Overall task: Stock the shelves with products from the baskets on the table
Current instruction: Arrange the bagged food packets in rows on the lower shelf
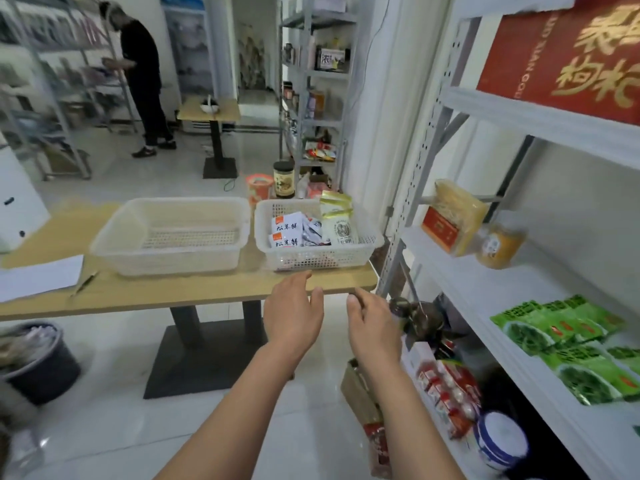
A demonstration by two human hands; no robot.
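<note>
Baskets [311, 259], two, on one table [173, 289]; two empty hands [294, 317]

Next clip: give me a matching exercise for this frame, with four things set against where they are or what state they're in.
Things:
1. left basket
2. right basket
3. green packets
4. red box

Places or states:
A. on the uppermost shelf in view
B. holds white packets
C. empty
D. lying on a shelf lower down

Pairs: 1-C; 2-B; 3-D; 4-A
</note>
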